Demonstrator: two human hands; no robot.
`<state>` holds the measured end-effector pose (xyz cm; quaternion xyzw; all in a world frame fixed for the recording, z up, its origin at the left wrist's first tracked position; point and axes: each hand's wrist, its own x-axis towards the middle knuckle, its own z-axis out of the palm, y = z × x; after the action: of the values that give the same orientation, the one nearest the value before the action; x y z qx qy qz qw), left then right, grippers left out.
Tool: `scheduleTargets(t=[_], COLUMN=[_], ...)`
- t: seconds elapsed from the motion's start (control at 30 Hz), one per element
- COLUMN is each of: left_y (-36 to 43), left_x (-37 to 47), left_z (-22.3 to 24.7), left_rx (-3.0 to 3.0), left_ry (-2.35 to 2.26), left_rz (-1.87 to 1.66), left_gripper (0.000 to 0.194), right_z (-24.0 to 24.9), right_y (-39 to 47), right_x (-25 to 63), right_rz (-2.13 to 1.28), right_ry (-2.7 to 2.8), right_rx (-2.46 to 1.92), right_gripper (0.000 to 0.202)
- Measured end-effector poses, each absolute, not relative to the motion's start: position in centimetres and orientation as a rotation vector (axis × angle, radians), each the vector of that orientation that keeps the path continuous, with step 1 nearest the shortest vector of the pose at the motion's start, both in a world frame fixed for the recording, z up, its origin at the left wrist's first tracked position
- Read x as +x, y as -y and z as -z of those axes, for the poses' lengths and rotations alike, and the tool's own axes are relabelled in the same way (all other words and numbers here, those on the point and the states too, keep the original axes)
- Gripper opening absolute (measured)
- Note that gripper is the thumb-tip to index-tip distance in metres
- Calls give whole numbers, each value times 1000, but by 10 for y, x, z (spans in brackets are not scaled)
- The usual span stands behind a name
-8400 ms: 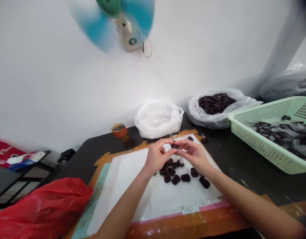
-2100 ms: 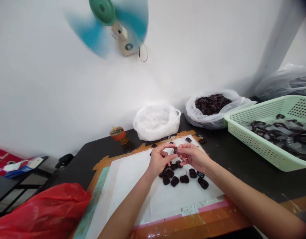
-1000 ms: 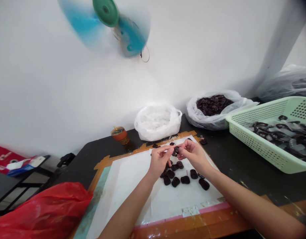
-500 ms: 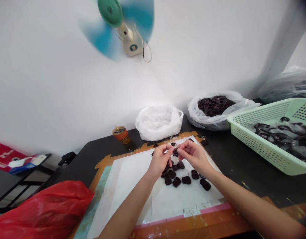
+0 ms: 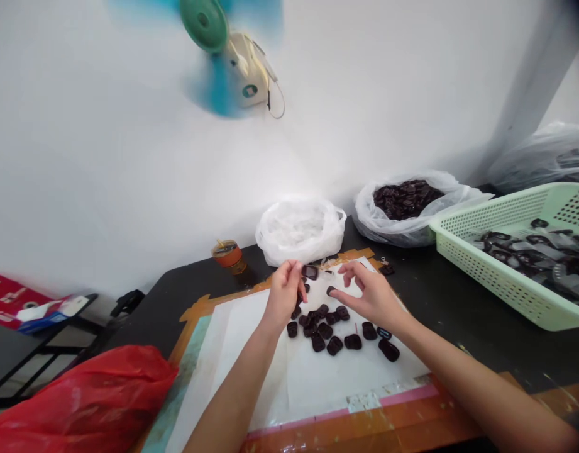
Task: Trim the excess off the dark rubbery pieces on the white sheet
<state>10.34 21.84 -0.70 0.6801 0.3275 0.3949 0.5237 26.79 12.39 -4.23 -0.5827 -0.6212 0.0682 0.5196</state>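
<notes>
Slightly left of the paper's middle, my left hand (image 5: 285,289) is closed, pinching a dark, glossy rounded-rectangular piece (image 5: 310,272) by its left edge. Something pale and see-through seems to extend from that piece's right side. My right hand (image 5: 370,294) is apart from it, thumb and fingers spread. Another small dark piece (image 5: 331,290) shows at the right thumb's tip; whether the thumb touches it or it lies behind, I cannot make out. Below both hands, several similar dark pieces (image 5: 334,345) lie scattered on a white paper sheet (image 5: 242,352).
At the back stand a white plastic bag (image 5: 301,242), a bag of dark pieces (image 5: 407,236) and an amber jar (image 5: 230,255). A green basket (image 5: 496,283) with dark and clear parts is at right. A red bag (image 5: 86,396) lies left; a fan (image 5: 204,25) spins above.
My hands have moved apart, the left one going left with the dark piece. The right hand's fingers have spread, and more pieces on the paper are uncovered.
</notes>
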Motion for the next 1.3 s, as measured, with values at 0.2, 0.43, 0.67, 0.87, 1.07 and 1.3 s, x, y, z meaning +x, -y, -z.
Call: scheduleTargets(t=[0.2, 0.43, 0.67, 0.87, 1.07, 1.3], left_y=[-196, -191, -191, -194, -199, -204], left_x=[113, 116, 116, 119, 117, 117], left_z=[9, 12, 12, 19, 19, 24], left_rx=[1653, 1600, 1619, 1629, 1654, 1666], left_ry=[-727, -705, -717, -799, -831, -780], left_rz=[-761, -688, -686, -748, -778, -719], left_gripper=[29, 29, 29, 25, 23, 30], right_z=[50, 56, 54, 55, 58, 57], right_y=[-127, -126, -123, -123, -122, -126], right_x=[260, 261, 258, 257, 261, 254], right_rz=[52, 93, 9, 5, 49, -16], right_ry=[1604, 1651, 1606, 1552, 1542, 1560], right_rx=[-1220, -1224, -1216, -1260, -1280, -1273], right_gripper=[55, 40, 28, 22, 24, 26])
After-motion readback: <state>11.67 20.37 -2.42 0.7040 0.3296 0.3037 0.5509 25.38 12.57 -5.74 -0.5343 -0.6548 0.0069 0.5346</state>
